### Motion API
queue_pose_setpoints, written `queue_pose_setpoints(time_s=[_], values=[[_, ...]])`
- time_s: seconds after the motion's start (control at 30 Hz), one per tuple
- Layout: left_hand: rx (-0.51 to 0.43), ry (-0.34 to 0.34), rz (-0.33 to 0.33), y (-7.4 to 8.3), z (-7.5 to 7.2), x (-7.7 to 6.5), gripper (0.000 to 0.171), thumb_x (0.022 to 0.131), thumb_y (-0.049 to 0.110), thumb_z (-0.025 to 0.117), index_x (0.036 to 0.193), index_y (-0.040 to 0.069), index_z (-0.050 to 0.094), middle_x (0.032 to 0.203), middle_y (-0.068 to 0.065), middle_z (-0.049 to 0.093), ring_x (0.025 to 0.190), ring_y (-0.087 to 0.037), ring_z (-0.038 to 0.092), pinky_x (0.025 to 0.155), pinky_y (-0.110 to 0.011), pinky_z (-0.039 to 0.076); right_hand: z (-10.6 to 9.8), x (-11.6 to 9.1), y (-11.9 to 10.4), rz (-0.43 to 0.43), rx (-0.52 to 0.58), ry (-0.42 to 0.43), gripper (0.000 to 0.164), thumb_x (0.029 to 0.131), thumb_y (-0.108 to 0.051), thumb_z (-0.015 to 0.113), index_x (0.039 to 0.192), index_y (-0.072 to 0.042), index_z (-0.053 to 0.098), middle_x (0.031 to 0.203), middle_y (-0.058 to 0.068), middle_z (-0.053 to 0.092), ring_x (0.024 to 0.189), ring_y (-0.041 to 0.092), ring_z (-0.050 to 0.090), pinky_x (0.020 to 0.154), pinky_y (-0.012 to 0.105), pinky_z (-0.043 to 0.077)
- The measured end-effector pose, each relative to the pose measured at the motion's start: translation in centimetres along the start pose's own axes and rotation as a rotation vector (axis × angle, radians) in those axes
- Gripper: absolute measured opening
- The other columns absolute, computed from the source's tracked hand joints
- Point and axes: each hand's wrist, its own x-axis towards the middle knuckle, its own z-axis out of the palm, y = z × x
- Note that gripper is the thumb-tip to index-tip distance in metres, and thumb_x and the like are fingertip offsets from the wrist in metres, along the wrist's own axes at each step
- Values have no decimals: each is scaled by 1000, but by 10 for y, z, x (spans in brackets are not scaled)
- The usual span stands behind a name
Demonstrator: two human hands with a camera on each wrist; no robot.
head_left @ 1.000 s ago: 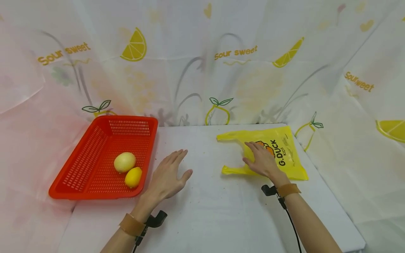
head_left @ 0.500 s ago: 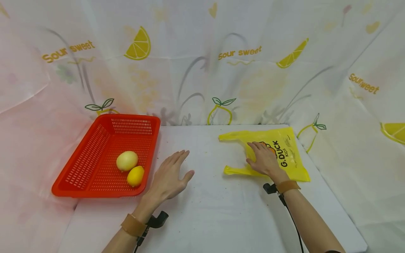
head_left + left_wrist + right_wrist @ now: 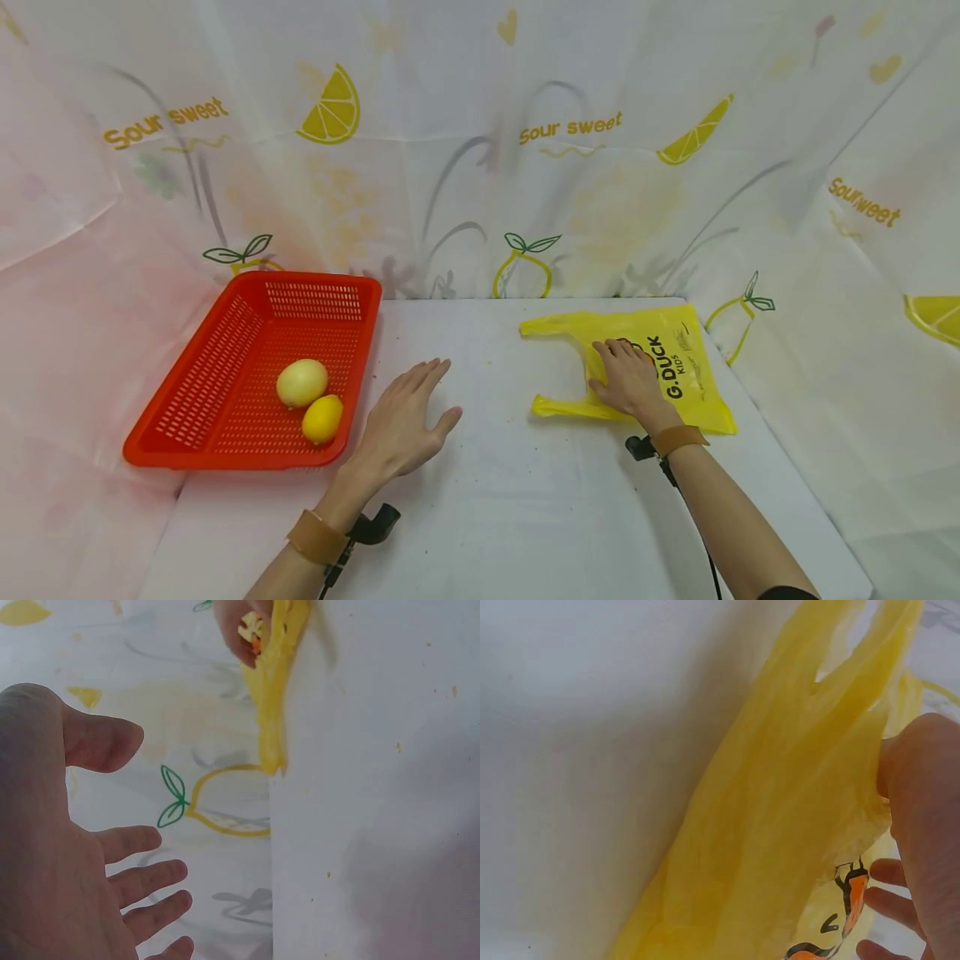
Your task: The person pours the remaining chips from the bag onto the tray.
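A yellow plastic carrier bag [image 3: 693, 392] printed "G.DUCK KIDS" lies flat at the table's right, its two handles pointing left. Over its printed middle is my right hand [image 3: 630, 379], fingers spread and slightly bent. In the right wrist view, the fingertips are right at the duck print and the thumb is at the bag's edge. My left hand [image 3: 401, 421] hovers palm down beside the red basket [image 3: 363, 354], its fingers straight and thumb spread; it holds nothing. In the basket sit a pale yellow, onion-like round item [image 3: 302, 383] and a lemon [image 3: 322, 419].
A white cloth-covered table [image 3: 495, 500] spreads between basket and bag, with small specks on it. Behind and at both sides hangs a white curtain [image 3: 450, 200] with lemon prints. Each wrist wears a strap with a small camera, and cables trail along the forearms.
My right hand has shifted slightly right over the bag, with its fingers a little more bent. The left hand stays beside the basket. The head view has shifted slightly.
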Motion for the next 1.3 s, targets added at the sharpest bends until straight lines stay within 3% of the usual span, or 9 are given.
queue_pose_setpoints(time_s=[0.47, 0.67, 0.83, 1.03, 1.3], values=[[-7, -7, 3, 0, 4, -1, 72, 89, 52, 56, 150, 25, 31, 153, 2, 33, 140, -22, 31, 114, -50, 23, 1, 4, 0, 38, -115, 43, 52, 84, -28, 71, 121, 4, 54, 116, 23, 57, 107, 39, 55, 90, 53, 46], [-9, -9, 6, 0, 4, 0, 71, 89, 52, 56, 150, 25, 32, 153, 1, 34, 139, -22, 31, 114, -51, 23, -5, 8, -2, 74, -169, -5, 32, 88, -20, 65, 108, 5, 61, 99, 23, 63, 84, 36, 61, 69, 47, 51], [-3, -11, 9, 1, 4, 0, 71, 89, 52, 56, 150, 25, 32, 153, 2, 34, 140, -22, 31, 114, -50, 22, -12, 12, -1, 103, -207, -54, 14, 91, -8, 57, 91, 4, 62, 78, 19, 61, 61, 28, 54, 49, 40, 46], [-7, -15, 10, 3, 2, 0, 72, 88, 52, 57, 150, 25, 32, 153, 2, 34, 140, -22, 30, 114, -50, 22, -19, 14, 0, 115, -165, -42, 10, 90, -3, 56, 87, 4, 63, 76, 17, 60, 60, 28, 54, 51, 40, 48], [-12, -12, 14, 3, 3, 0, 70, 89, 51, 57, 149, 24, 33, 152, 2, 35, 140, -22, 31, 114, -50, 23, -22, 14, 0, 97, -123, 41, 12, 91, -2, 54, 83, 4, 61, 69, 15, 55, 56, 26, 49, 49, 38, 45]])
